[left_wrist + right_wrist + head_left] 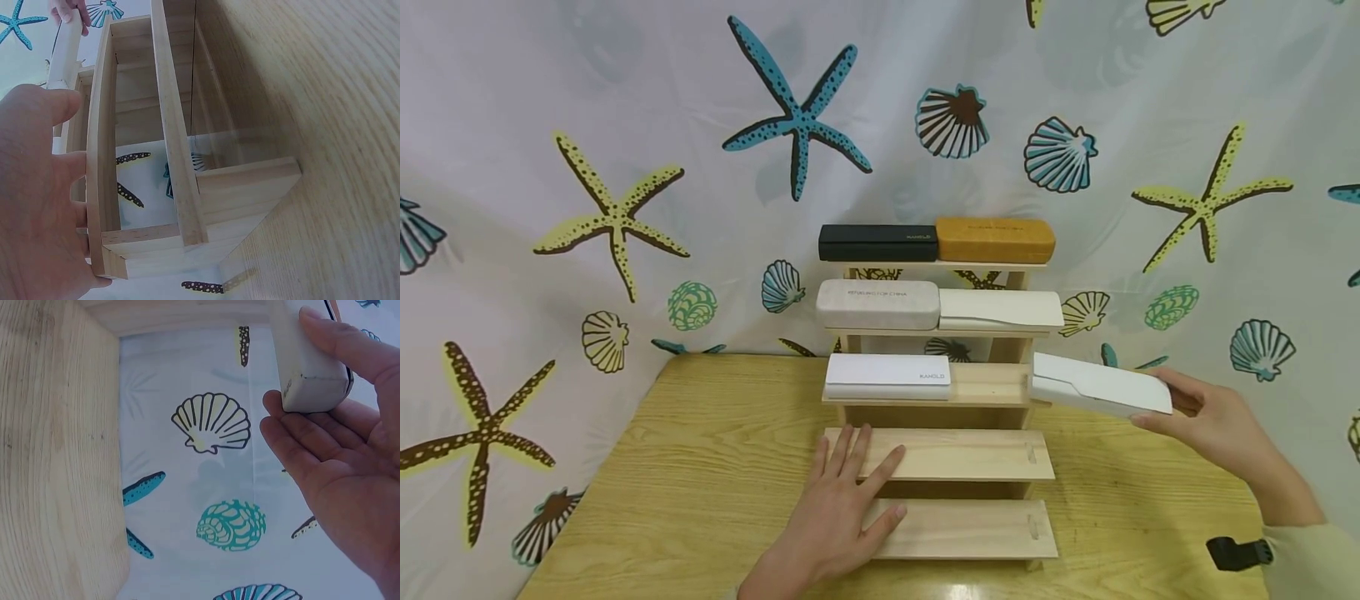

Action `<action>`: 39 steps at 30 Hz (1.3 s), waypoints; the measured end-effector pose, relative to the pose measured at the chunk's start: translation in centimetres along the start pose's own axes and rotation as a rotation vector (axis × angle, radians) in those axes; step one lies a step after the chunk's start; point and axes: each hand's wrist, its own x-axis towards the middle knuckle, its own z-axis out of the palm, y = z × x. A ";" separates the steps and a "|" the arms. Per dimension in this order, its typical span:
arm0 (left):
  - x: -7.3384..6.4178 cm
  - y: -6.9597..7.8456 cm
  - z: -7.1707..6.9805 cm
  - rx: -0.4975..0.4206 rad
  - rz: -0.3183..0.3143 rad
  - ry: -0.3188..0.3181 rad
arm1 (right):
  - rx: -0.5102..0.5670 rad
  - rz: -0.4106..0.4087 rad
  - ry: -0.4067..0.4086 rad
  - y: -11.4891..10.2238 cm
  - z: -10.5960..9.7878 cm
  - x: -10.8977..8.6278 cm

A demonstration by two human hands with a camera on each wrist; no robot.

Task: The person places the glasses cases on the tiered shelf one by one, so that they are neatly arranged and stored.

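My right hand (1213, 425) pinches one end of a white glasses case (1097, 385), tilted slightly, at the right end of the wooden rack's third step. The right wrist view has that case (311, 369) between thumb and fingers. My left hand (842, 508) rests with fingers spread on the left side of the two lower steps of the stepped wooden rack (962, 454). Sharing the third step is another white glasses case (887, 377), lying at its left. Above sit a grey case (877, 304) and a white flap case (1000, 308).
On the top step are a black case (877, 243) and an orange case (995, 240), side by side. The rack stands on a wood-grain table (715, 467). Behind it hangs a white cloth (880, 50) with starfish and shells. A black strap (1238, 553) is at the right cuff.
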 end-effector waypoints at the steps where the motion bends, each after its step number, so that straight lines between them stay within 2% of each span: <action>1: 0.0 0.0 0.0 0.000 0.001 0.000 | 0.014 -0.011 -0.004 -0.2 0.2 0.2; 13: -0.1 -0.1 -0.1 -0.004 0.000 0.006 | 0.065 -0.074 -0.051 -2.1 1.8 1.7; 22: -0.2 -0.1 0.0 0.007 0.003 0.010 | 0.032 -0.102 -0.057 -3.4 3.1 2.7; 28: -0.2 -0.1 0.0 0.010 0.010 0.025 | -0.060 -0.094 -0.049 -4.0 3.6 3.3; 34: -0.2 -0.1 -0.1 0.007 0.011 0.024 | 0.058 -0.148 -0.106 -4.4 4.2 4.0; 39: -0.1 -0.1 -0.1 -0.003 0.011 0.025 | 0.115 -0.149 -0.115 -4.6 4.7 4.4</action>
